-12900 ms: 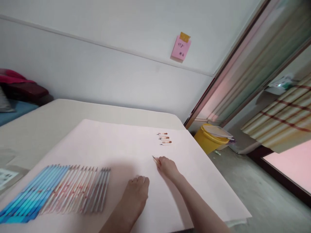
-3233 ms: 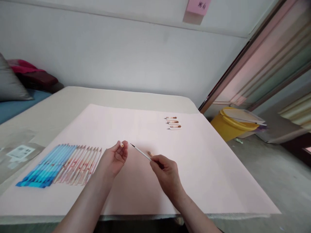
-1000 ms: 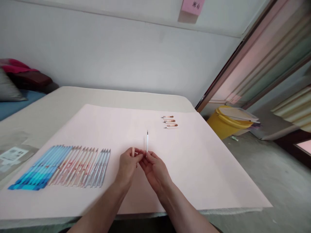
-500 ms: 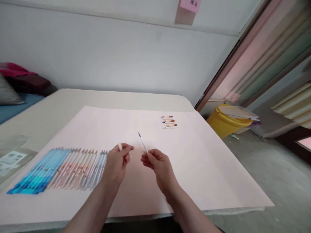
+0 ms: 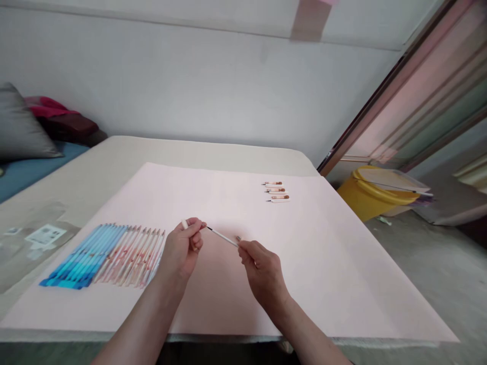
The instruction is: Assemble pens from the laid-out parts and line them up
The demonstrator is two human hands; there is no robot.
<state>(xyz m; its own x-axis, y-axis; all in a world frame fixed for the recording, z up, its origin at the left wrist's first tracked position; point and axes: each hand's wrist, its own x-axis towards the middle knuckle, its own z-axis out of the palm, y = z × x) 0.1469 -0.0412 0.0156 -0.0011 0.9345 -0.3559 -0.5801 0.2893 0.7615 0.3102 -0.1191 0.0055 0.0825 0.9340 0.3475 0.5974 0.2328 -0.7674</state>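
Observation:
My left hand (image 5: pixel 184 248) is closed in a pinch on a short pale pen barrel (image 5: pixel 184 224), held above the pink sheet (image 5: pixel 323 263). My right hand (image 5: pixel 262 268) pinches a thin white pen refill (image 5: pixel 222 236) whose dark tip points left, close to the left hand's fingertips. A row of several blue, pink and grey pens (image 5: pixel 104 248) lies on the sheet to the left of my left hand. Several small pen parts (image 5: pixel 277 191) lie in a short column at the far right of the sheet.
The pink sheet covers a beige table (image 5: pixel 76 177). Clear plastic wrapping with a label (image 5: pixel 40 235) lies at the table's left edge. A yellow bucket (image 5: pixel 367 195) stands on the floor to the right. Cushions (image 5: pixel 30 126) sit at the far left.
The refill in my right hand has tilted from pointing up to pointing left, its tip now close to my left hand. Both hands stay over the middle of the sheet.

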